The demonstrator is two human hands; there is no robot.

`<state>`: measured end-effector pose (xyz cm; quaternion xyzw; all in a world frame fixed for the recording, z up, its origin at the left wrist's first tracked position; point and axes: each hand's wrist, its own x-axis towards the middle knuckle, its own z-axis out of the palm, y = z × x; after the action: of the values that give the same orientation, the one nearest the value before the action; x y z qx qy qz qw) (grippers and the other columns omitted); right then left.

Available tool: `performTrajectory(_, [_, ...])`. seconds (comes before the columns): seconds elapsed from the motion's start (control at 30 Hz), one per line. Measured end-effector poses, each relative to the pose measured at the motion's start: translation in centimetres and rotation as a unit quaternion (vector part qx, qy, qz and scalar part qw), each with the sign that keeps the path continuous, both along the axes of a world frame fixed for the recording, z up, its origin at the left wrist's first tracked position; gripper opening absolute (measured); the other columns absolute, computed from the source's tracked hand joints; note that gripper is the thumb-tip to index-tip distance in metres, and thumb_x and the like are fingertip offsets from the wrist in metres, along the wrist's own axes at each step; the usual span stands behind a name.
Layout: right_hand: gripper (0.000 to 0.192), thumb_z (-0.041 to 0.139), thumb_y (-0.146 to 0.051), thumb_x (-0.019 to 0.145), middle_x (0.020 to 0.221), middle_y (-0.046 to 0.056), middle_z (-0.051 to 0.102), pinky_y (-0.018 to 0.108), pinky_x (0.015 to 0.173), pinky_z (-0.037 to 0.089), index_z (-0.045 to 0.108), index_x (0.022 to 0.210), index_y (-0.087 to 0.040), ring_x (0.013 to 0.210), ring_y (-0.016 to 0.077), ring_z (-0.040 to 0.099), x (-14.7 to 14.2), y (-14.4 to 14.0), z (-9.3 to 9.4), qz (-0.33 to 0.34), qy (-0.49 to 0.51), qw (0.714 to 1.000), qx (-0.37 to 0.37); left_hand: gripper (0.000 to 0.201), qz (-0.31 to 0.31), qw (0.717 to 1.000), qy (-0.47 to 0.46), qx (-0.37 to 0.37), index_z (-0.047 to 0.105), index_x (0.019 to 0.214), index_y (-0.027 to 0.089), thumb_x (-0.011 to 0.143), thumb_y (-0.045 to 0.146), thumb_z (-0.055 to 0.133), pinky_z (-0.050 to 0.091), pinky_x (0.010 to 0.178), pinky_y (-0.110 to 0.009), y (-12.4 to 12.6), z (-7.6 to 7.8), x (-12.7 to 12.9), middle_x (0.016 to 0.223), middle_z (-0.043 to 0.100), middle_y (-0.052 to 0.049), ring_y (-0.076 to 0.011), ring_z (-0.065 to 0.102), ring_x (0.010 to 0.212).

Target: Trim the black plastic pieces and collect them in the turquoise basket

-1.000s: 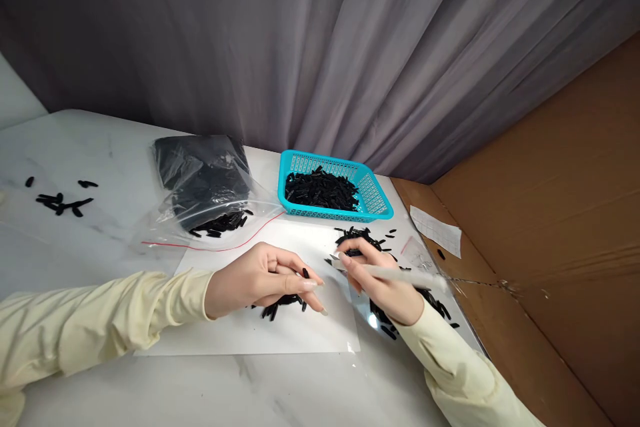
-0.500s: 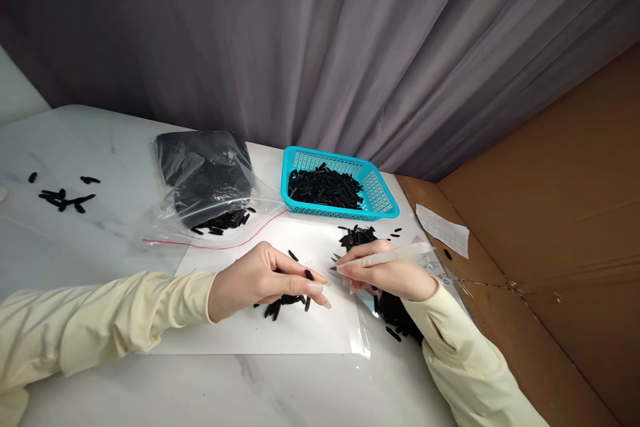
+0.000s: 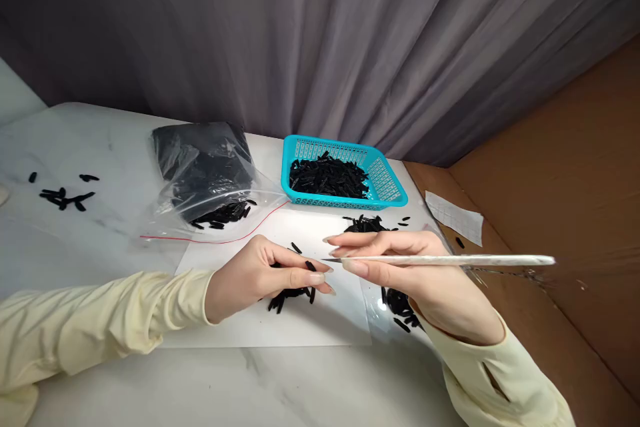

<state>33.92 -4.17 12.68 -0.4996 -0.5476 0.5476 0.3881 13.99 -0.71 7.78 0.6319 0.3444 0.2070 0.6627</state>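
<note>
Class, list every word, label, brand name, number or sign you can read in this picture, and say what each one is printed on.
No text can be read anywhere.
The white paper slip by the cardboard box carries faint print, too small and blurred to read.
The teal basket, the clear plastic bag, the white sheet and the long white tool in the right hand show no lettering.

A small makeshift sorting or hand-assembly workstation rather than a home room: a white marble-look bench [image 3: 310,387] set against a grey curtain [image 3: 320,40], with a brown cardboard sheet [image 3: 565,213] as a wall on the right. Far on the bench, a turquoise plastic basket [image 3: 385,180] and a clear zip bag [image 3: 205,180] hold bulk lots of small black parts [image 3: 325,177], with more scattered at far left
</note>
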Motion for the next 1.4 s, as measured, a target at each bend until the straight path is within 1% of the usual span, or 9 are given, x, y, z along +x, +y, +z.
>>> performTrajectory(0.07, [0.013,0.073,-0.023,0.068,0.095,0.006,0.071,0.037,0.086,0.051,0.065,0.058,-0.019,0.096,0.0241,0.064,-0.3,0.1,-0.3,0.0,0.041,0.999,-0.018,0.022,-0.002,1.0,0.011,-0.009,0.076,0.083,0.017,0.078,0.031,0.06,0.022,0.043,-0.021,0.0,0.2,0.0,0.04,0.037,0.006,-0.0049,0.02,0.04])
performTrajectory(0.13, [0.018,0.071,-0.023,0.07,0.093,0.006,0.072,0.039,0.088,0.05,0.061,0.056,-0.018,0.097,0.0247,0.064,-0.6,0.0,-0.5,0.004,0.067,0.997,-0.027,0.024,-0.008,1.0,0.007,-0.029,0.076,0.084,0.016,0.079,0.033,0.06,0.021,0.043,-0.021,0.0,0.2,0.0,0.039,0.029,0.007,-0.0047,0.019,0.04])
performTrajectory(0.2, [0.019,0.07,-0.023,0.072,0.092,0.007,0.072,0.04,0.088,0.049,0.06,0.056,-0.017,0.099,0.0252,0.063,-0.8,-0.3,-0.7,0.01,0.068,0.997,-0.033,0.027,-0.016,0.999,-0.005,-0.05,0.075,0.086,0.015,0.079,0.035,0.059,0.017,0.041,-0.021,0.0,0.1,0.0,0.039,0.025,0.007,-0.0046,0.019,0.04])
performTrajectory(0.33, [0.019,0.067,-0.02,0.075,0.093,0.008,0.072,0.037,0.087,0.05,0.06,0.057,-0.017,0.1,0.0236,0.063,-1.3,-0.6,-0.8,0.013,0.059,0.997,-0.045,0.03,-0.019,0.996,-0.018,-0.082,0.074,0.089,0.013,0.079,0.037,0.059,0.012,0.04,-0.022,0.1,-0.1,-0.1,0.041,0.02,0.008,-0.0043,0.017,0.04])
performTrajectory(0.47, [0.02,0.066,-0.019,0.076,0.092,0.007,0.072,0.035,0.087,0.05,0.059,0.057,-0.017,0.099,0.0224,0.063,-1.4,-0.7,-0.9,0.012,0.057,0.997,-0.043,0.031,-0.016,0.996,-0.01,-0.092,0.074,0.088,0.012,0.079,0.038,0.059,0.011,0.04,-0.022,0.0,0.0,-0.1,0.041,0.02,0.008,-0.0042,0.017,0.04])
performTrajectory(0.73, [0.019,0.066,-0.02,0.075,0.088,0.007,0.073,0.036,0.088,0.05,0.059,0.058,-0.018,0.1,0.0232,0.063,-1.4,-0.5,-1.3,0.01,0.041,0.999,-0.032,0.031,-0.013,0.996,-0.006,-0.091,0.074,0.082,0.012,0.078,0.038,0.059,0.011,0.04,-0.023,-0.1,0.2,-0.1,0.041,0.022,0.008,-0.0046,0.018,0.04])
performTrajectory(1.03, [0.018,0.065,-0.018,0.077,0.091,0.006,0.072,0.033,0.087,0.049,0.059,0.06,-0.018,0.098,0.0213,0.063,-1.1,-0.4,-1.3,0.018,0.037,0.999,-0.031,0.028,-0.008,0.996,-0.004,-0.09,0.074,0.079,0.013,0.079,0.037,0.059,0.012,0.04,-0.022,0.0,0.2,0.0,0.04,0.022,0.008,-0.0041,0.017,0.04])
performTrajectory(1.4, [0.015,0.064,-0.019,0.078,0.091,0.006,0.072,0.036,0.087,0.05,0.061,0.063,-0.017,0.097,0.0218,0.064,-1.2,-0.5,-1.7,0.011,0.034,0.999,-0.02,0.028,-0.002,0.996,-0.001,-0.092,0.074,0.077,0.013,0.078,0.037,0.06,0.013,0.04,-0.023,-0.2,0.2,-0.1,0.04,0.022,0.008,-0.0041,0.017,0.04])
